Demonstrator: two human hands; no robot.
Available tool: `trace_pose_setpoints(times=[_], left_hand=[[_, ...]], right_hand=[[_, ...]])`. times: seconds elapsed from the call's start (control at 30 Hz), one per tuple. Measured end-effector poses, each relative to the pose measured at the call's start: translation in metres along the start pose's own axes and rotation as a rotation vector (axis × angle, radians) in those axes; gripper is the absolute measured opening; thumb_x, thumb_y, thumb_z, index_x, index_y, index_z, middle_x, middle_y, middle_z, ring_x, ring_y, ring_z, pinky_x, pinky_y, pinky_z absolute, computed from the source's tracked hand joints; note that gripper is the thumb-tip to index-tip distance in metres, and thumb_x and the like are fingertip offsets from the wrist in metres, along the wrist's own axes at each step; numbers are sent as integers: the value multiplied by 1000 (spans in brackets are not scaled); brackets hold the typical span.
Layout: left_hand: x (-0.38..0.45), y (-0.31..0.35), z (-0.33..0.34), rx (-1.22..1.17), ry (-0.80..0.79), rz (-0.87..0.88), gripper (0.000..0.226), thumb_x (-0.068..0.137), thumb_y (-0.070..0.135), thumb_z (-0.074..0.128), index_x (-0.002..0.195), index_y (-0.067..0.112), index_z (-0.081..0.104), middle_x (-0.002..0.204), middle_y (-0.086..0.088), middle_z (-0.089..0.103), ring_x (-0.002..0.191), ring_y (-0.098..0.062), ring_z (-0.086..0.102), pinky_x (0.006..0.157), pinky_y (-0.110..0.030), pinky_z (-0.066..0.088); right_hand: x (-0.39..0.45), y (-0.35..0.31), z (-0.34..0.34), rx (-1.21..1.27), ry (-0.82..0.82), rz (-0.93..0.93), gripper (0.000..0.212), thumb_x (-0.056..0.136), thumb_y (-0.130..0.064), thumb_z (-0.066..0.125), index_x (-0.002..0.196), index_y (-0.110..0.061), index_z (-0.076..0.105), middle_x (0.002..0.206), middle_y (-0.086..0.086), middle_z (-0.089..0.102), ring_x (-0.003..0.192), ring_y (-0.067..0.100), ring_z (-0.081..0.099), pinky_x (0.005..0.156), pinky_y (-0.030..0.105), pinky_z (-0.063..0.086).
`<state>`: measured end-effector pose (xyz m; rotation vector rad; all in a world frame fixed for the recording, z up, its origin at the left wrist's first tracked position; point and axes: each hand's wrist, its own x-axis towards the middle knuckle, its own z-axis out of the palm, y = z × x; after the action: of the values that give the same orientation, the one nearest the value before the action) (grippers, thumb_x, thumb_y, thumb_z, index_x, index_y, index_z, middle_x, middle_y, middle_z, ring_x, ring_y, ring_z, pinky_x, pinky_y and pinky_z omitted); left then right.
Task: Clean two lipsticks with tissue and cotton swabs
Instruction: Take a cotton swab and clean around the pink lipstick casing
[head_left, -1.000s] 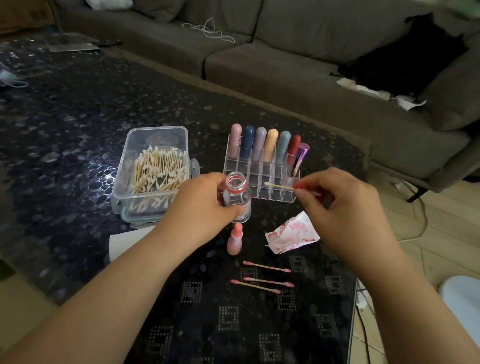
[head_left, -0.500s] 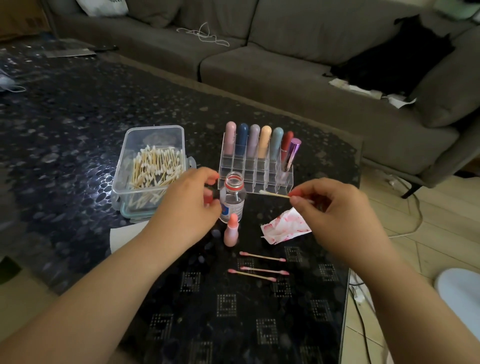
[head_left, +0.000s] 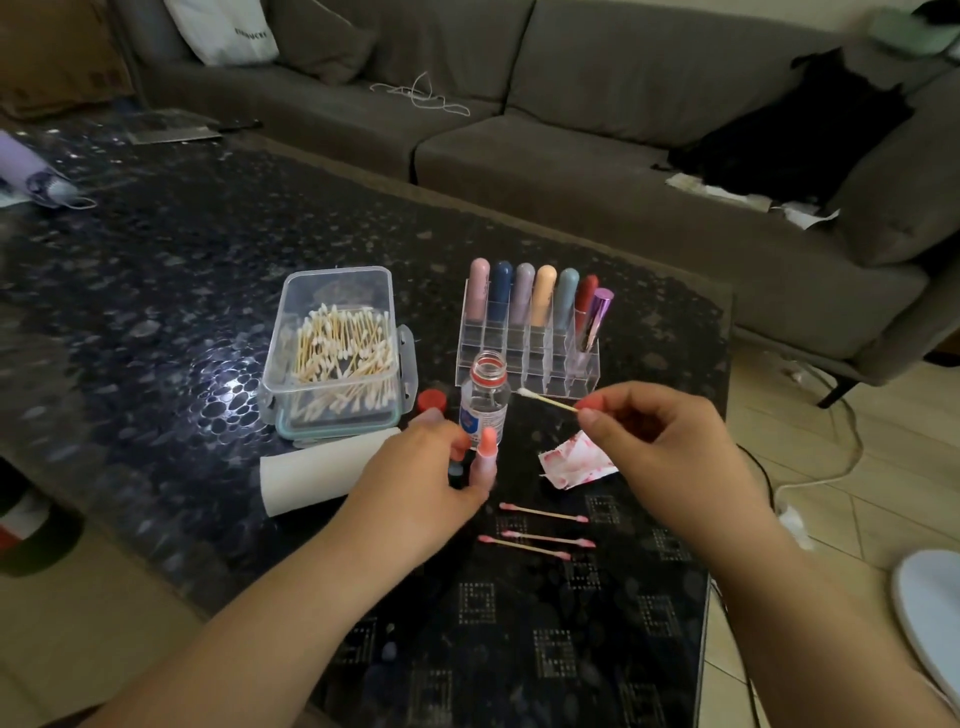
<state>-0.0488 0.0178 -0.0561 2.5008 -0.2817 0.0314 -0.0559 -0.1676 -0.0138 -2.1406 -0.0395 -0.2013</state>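
Right hand (head_left: 670, 447): you pinch a clean cotton swab (head_left: 546, 400) by its end, tip pointing toward your left hand.
Left hand (head_left: 421, 478): fingers curl around the uncapped lipstick (head_left: 484, 460) on the counter (head_left: 156, 260); steady it first.
Bottle (head_left: 485, 402): open, just beyond your left fingers; dip lightly, avoid tipping.

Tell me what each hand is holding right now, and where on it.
Right hand pinches a cotton swab by its near end. Left hand fingers touch the lipstick; a grip cannot be told.
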Motion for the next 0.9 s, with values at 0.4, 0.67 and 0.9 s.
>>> trace_pose_setpoints(times=[0.4, 0.67, 0.9], left_hand=[[16, -4, 13, 14, 8, -6, 20, 84, 35, 58, 68, 28, 49, 85, 4, 44, 64, -8, 49, 52, -15, 26], [13, 1, 10, -59, 18, -31, 24, 78, 33, 66, 62, 31, 48, 69, 9, 48, 58, -7, 50, 50, -15, 29], [9, 13, -7, -803, -3, -195, 15, 79, 26, 64, 93, 29, 70, 85, 7, 72, 74, -3, 65, 70, -23, 51]], right_hand=[[5, 11, -6, 44, -48, 1, 9, 81, -26, 65, 76, -32, 69, 76, -12, 69, 68, 7, 63, 60, 13, 48], [5, 14, -8, 53, -67, -22, 8, 80, -27, 64, 76, -32, 68, 77, -12, 69, 66, 6, 62, 59, 10, 49], [2, 9, -12, 145, -67, -147, 7, 81, -22, 61, 77, -25, 66, 67, -1, 63, 58, 6, 57, 54, 11, 44]])
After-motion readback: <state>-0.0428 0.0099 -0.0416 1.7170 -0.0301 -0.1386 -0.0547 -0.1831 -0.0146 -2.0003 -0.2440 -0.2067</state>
